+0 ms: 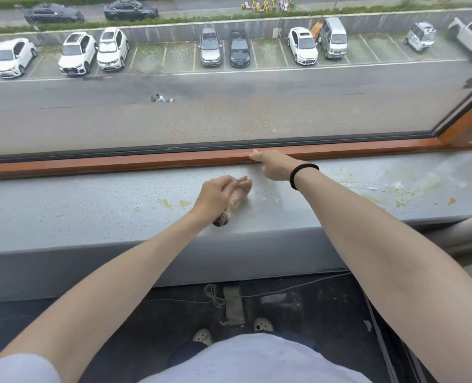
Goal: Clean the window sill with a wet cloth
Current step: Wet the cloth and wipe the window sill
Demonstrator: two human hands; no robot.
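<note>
The left grip [215, 195] is curled round a bunched cloth [240, 192], pressed to the window sill [91, 205] — wiping is under way. Just beyond, the right grip [270, 166] rests spread on the orange frame [118, 161], holding nothing. Next, I judge, comes a sweep to the yellow stains [395, 192] — well right of the cloth.

The window sill [91, 205] is pale grey with fine dark speckles, marked by yellowish stains [395, 192] towards the right. The window frame [118, 161] is orange-brown. The cloth [240, 193] is pinkish-beige with a dark mottled near end. The wristband [301, 172] is black, the shirt [257, 360] pale grey, the shoes [203, 335] white and the floor [312, 313] dark.
</note>
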